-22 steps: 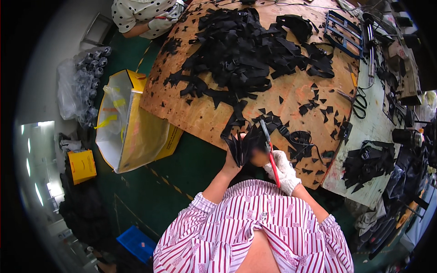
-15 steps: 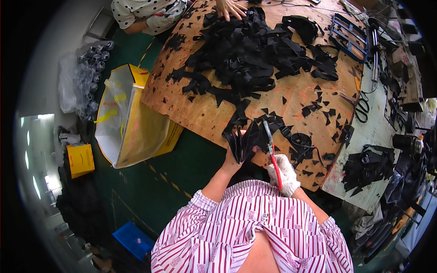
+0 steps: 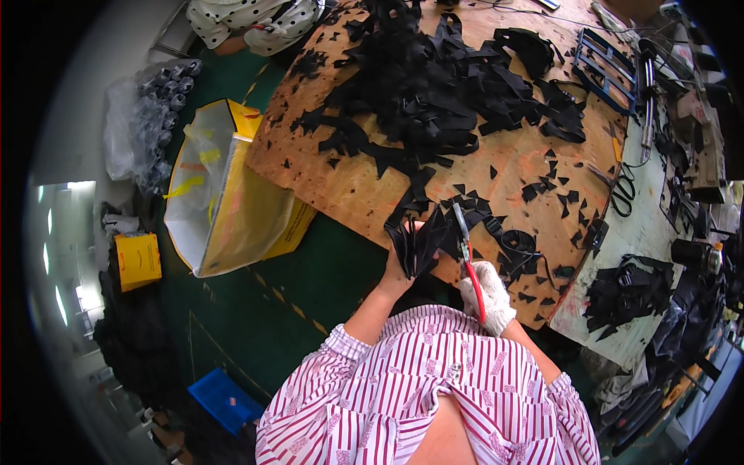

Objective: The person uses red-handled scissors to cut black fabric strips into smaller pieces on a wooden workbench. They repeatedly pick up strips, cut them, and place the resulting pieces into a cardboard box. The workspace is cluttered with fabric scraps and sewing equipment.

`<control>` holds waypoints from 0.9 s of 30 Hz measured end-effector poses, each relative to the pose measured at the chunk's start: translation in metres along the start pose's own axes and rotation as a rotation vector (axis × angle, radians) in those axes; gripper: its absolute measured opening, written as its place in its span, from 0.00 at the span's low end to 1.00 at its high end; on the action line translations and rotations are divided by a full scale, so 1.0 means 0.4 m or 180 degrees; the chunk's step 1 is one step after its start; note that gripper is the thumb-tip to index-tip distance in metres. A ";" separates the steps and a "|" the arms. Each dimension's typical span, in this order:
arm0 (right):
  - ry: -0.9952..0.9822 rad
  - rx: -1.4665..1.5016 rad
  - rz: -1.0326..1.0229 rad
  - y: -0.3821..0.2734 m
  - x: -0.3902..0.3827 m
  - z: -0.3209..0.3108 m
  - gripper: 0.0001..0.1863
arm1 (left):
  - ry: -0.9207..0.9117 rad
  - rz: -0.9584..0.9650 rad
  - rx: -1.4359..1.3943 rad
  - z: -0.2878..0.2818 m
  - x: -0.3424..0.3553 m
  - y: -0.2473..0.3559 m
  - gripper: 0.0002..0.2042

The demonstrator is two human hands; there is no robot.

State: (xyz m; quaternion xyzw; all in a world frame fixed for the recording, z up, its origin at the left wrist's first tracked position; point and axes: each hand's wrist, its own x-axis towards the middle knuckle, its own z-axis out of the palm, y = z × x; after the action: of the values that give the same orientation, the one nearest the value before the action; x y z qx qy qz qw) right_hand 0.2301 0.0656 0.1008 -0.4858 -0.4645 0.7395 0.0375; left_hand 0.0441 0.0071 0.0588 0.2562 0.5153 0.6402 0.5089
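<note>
My left hand [image 3: 397, 271] is closed around a bundle of black fabric strips [image 3: 415, 246] at the near edge of the table. The strips stand folded together in it, and one strip trails toward the pile. My right hand [image 3: 488, 298], in a white knitted glove, grips red-handled scissors [image 3: 473, 280]. Their metal blades point away from me, close beside the bundle's right side. A large heap of black straps [image 3: 418, 101] lies farther off. Just right of the scissors, a black strap with a buckle [image 3: 515, 242] rests on the wood.
Small black scraps [image 3: 536, 190] dot the wooden table [image 3: 325, 182]. A dark blue plastic frame [image 3: 606, 66] lies at its far right. An open yellow carton [image 3: 232, 201] stands left on the green floor, near a blue bin [image 3: 225, 401]. Another person's dotted sleeve [image 3: 248, 23] shows far left.
The other person's hand has left the heap's far end, where straps now reach farther up. The view has shifted slightly. My hands keep nearly the same hold on the bundle and scissors.
</note>
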 end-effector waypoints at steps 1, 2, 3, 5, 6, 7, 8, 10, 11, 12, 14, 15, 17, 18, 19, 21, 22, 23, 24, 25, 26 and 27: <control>-0.0011 0.0198 0.0035 -0.009 -0.005 0.001 0.19 | 0.0031 -0.0070 -0.0127 -0.001 0.002 0.000 0.17; -0.0028 0.0176 0.0053 -0.011 -0.005 0.002 0.20 | 0.0058 -0.0144 -0.0257 -0.001 0.003 -0.005 0.16; -0.0043 0.0156 0.0071 -0.012 -0.004 0.002 0.20 | 0.0082 -0.0218 -0.0388 -0.001 0.003 -0.008 0.14; -0.0009 -0.0031 -0.0106 0.000 0.002 -0.002 0.20 | 0.0001 -0.0388 -0.0525 -0.011 -0.001 0.004 0.18; 0.0040 -0.0218 -0.0290 0.028 0.015 -0.003 0.20 | -0.0039 -0.0472 -0.0608 -0.016 -0.004 0.005 0.20; 0.0089 -0.0404 -0.0475 0.044 0.023 -0.005 0.20 | -0.0074 -0.0433 -0.0645 -0.008 -0.004 0.004 0.18; 0.0120 -0.0338 -0.0462 0.039 0.023 -0.003 0.19 | -0.0075 -0.0392 -0.0663 0.003 -0.009 0.006 0.15; 0.0183 -0.0205 -0.0434 0.019 0.014 -0.002 0.17 | -0.0047 -0.0494 -0.1029 0.014 -0.015 0.002 0.13; 0.0197 -0.0048 -0.0294 0.010 0.012 -0.003 0.17 | -0.0031 -0.0629 -0.1387 0.015 -0.013 -0.007 0.14; 0.0211 0.0108 -0.0154 0.000 0.011 -0.004 0.17 | -0.0016 -0.0763 -0.1746 0.010 -0.014 -0.016 0.15; 0.0255 0.0429 0.0123 -0.012 0.015 -0.015 0.17 | -0.0317 -0.0881 -0.1411 -0.006 -0.018 -0.020 0.18; 0.0273 0.0562 0.0033 0.000 0.039 -0.023 0.17 | -0.0344 -0.0733 -0.1180 0.004 -0.015 -0.010 0.18; 0.0518 0.0726 -0.0098 -0.010 0.046 -0.041 0.16 | -0.0225 -0.0735 -0.1331 0.030 -0.008 0.048 0.19; 0.0608 0.0807 -0.0255 -0.013 0.048 -0.051 0.16 | -0.0197 -0.0918 -0.1466 0.015 -0.009 0.034 0.19; 0.0598 0.1004 -0.0259 -0.016 0.042 -0.059 0.15 | -0.0166 -0.1099 -0.1601 -0.009 -0.012 0.003 0.19; 0.0657 0.0927 -0.0310 -0.010 0.047 -0.085 0.17 | -0.0572 -0.1450 -0.1233 -0.025 -0.018 0.025 0.22; 0.0684 0.0890 -0.0268 -0.013 0.044 -0.091 0.17 | -0.0349 -0.1846 -0.0786 -0.019 -0.017 0.032 0.21; 0.0727 0.0927 -0.0196 -0.010 0.043 -0.090 0.18 | -0.0341 -0.1733 -0.0784 -0.015 -0.022 0.045 0.22; 0.0751 0.0950 -0.0251 -0.012 0.039 -0.086 0.18 | -0.0331 -0.1620 -0.0783 -0.015 -0.027 0.052 0.24; 0.0774 0.0972 -0.0305 -0.015 0.035 -0.081 0.18 | -0.0448 -0.0702 -0.0241 -0.021 -0.021 0.049 0.26; 0.0831 0.0986 -0.0341 -0.011 0.028 -0.080 0.18 | -0.0384 -0.0172 0.0318 -0.006 -0.012 0.076 0.22; 0.0894 0.1140 -0.0556 0.006 0.031 -0.079 0.18 | -0.0234 0.0317 0.1058 0.002 0.005 0.113 0.18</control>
State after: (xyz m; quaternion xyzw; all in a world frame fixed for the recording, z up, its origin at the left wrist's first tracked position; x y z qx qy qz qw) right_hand 0.2483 0.0910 0.0875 -0.5275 -0.3564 0.7292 0.2510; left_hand 0.0266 0.0113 0.1001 0.3852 0.5818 0.5608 0.4456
